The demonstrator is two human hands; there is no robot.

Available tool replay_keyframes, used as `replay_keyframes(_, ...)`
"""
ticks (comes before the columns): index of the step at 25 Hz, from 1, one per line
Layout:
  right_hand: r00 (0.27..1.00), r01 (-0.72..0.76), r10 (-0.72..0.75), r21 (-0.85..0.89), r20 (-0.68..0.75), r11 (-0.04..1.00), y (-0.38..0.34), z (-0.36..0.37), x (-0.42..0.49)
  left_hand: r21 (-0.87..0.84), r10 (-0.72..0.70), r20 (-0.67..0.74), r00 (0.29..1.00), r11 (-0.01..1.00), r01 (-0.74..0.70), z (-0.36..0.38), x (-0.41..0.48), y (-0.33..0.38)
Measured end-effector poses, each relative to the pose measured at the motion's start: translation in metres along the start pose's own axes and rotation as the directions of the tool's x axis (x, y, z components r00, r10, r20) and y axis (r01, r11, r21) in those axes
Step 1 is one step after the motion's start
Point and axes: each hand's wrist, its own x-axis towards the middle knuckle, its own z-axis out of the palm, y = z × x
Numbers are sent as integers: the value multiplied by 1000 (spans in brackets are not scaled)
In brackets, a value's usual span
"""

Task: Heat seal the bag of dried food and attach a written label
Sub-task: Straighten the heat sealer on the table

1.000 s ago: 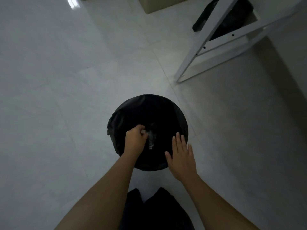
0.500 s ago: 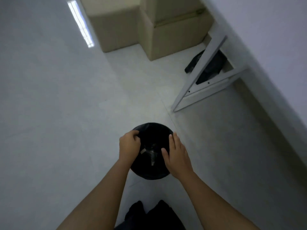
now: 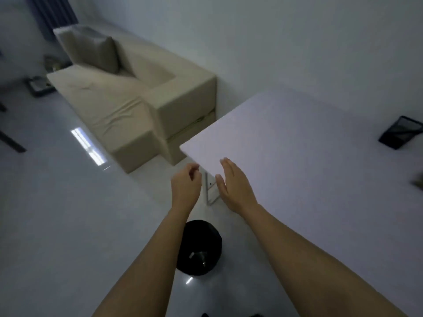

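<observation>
Both my hands are raised in front of me near the corner of a white table (image 3: pixel 297 156). My left hand (image 3: pixel 186 186) has its fingers loosely curled and holds nothing. My right hand (image 3: pixel 233 186) is flat with its fingers straight, at the table's near corner, also holding nothing. Below my arms on the floor stands a round black bin (image 3: pixel 203 248) lined with a black bag, with small scraps lying inside it. No bag of dried food, sealer or label shows in this view.
A beige sofa (image 3: pixel 137 92) with a cushion stands against the wall behind the table. A black mesh holder (image 3: pixel 400 132) lies on the table at the far right. The glossy white floor (image 3: pixel 57 213) stretches to the left.
My hands have left the rim of the black bin and risen to table height. My head has lifted, so the sofa and tabletop are now in view.
</observation>
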Motion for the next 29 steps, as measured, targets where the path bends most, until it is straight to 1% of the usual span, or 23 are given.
replay_keyframes(3,975,-106,96,-40,-202,994,46,-81,-26,-6,185,136,973,983,-186,51,-18,78)
replay_keyframes(5,946,-166,149,-34,-287,986,81,-125,-53,-20,259,184,948,965,-260,88,-37,117)
replay_keyframes(7,892,-257,232,-12,-389,966,128,-170,-97,-62,323,276,905,946,-318,138,-70,157)
replay_keyframes(9,816,-366,331,19,-474,930,183,-208,-153,-97,365,394,843,929,-357,196,-112,194)
replay_keyframes(11,730,-482,440,62,-523,874,241,-235,-218,-117,380,499,779,920,-374,255,-162,228)
replay_keyframes(14,600,-626,588,139,-542,767,317,-261,-311,-139,395,609,688,907,-398,337,-229,266)
replay_keyframes(16,492,-717,677,187,-547,672,368,-279,-375,-150,397,671,626,900,-410,390,-271,287)
replay_keyframes(18,368,-795,750,232,-549,560,407,-294,-427,-145,390,718,577,894,-424,430,-301,306)
replay_keyframes(19,306,-824,782,260,-544,504,422,-299,-448,-136,382,731,565,893,-429,446,-312,313)
replay_keyframes(21,191,-855,841,334,-507,396,445,-306,-474,-109,356,743,567,900,-423,471,-325,323)
replay_keyframes(23,89,-855,906,435,-415,283,461,-307,-482,-58,302,762,573,913,-404,492,-328,328)
replay_keyframes(24,60,-843,930,480,-363,242,468,-305,-482,-20,259,781,569,921,-390,503,-326,328)
replay_keyframes(25,58,-829,947,514,-317,222,474,-301,-480,19,209,804,556,927,-376,513,-323,327)
replay_keyframes(27,102,-792,961,564,-256,234,480,-293,-469,91,97,851,516,940,-328,531,-315,325)
replay_keyframes(29,128,-743,961,618,-246,257,483,-289,-456,136,5,881,473,955,-263,544,-308,327)
